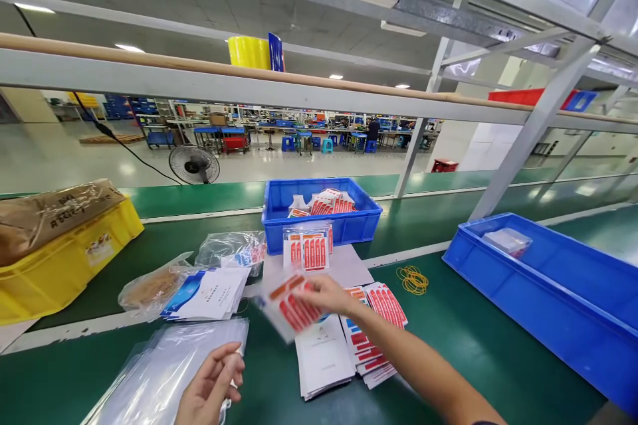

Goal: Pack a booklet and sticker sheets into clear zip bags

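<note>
My right hand [323, 295] grips a clear packet of red-and-white label sheets [294, 309], tilted and blurred by motion above the bench. Below it lies a stack of white booklets [325, 355]. Beside that stack, partly under my right forearm, are piles of red-and-white label sheets [366, 339]. My left hand [214, 382] is at the right edge of a pile of clear plastic bags [164, 365]. Its fingers are curled against the thumb; a whitish bit shows below them, too small to name.
A blue bin [323, 231] of label packets stands ahead, with one packet [308, 249] leaning at its front. More booklets [209, 292] lie left, near a yellow crate [70, 265]. Rubber bands [413, 280] and a long blue bin [543, 299] are right. A metal post [533, 126] rises behind.
</note>
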Available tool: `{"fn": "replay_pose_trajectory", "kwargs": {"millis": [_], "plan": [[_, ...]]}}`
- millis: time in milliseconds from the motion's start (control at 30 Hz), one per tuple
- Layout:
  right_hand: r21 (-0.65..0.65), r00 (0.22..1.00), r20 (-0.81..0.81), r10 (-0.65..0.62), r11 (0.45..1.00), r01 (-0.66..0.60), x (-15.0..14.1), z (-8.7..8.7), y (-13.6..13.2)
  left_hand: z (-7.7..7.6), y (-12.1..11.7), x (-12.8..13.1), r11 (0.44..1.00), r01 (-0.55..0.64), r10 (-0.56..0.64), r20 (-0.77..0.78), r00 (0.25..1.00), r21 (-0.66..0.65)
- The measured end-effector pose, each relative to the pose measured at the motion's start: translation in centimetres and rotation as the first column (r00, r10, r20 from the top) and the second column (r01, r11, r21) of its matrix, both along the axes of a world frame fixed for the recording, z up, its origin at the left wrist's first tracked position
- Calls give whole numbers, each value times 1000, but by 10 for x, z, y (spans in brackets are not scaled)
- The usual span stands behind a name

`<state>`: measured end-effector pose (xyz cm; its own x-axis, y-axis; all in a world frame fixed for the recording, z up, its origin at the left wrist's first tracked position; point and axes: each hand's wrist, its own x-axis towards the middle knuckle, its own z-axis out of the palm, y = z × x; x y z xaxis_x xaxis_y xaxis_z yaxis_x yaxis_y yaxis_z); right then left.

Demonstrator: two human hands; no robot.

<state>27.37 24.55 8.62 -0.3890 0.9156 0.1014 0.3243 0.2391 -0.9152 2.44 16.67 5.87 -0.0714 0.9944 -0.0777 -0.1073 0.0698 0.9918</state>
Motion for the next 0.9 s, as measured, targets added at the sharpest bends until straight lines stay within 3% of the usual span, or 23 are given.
{"fn": "replay_pose_trajectory", "kwargs": {"millis": [133,233,300,367,467,533,633,700,800,833,900], "plan": [[190,975,62,-215,961,200,24,16,51,-8,7,-3,996,82,-83,-22,996,-35],[297,950,126,-286,925,239,32,14,52,-12,4,4,995,96,-96,-21,995,-19],[329,945,189,-266,924,194,29,3,31,-14,0,11,994,103,-104,-16,994,-19],[360,931,335,-146,933,17,22,-14,-5,-15,-4,18,989,142,-143,-3,990,-40],[350,780,625,44,876,-331,14,-42,-65,-16,-10,27,965,241,-239,27,971,-106],[327,708,705,33,871,-367,13,-59,-95,-17,-13,31,937,314,-308,61,950,-157],[342,666,745,-42,881,-327,16,-78,-118,-19,-17,38,893,393,-372,132,919,-220],[391,669,738,-89,865,-316,15,-81,-123,-22,-21,43,858,448,-406,202,891,-251],[486,722,669,-174,838,-247,3,-68,-133,-27,-27,52,777,569,-450,396,801,-268],[502,747,643,-169,830,-244,-2,-61,-138,-29,-29,55,762,587,-431,464,774,-272],[504,793,603,-89,813,-292,-12,-47,-148,-33,-33,60,786,538,-321,544,776,-303]]}}
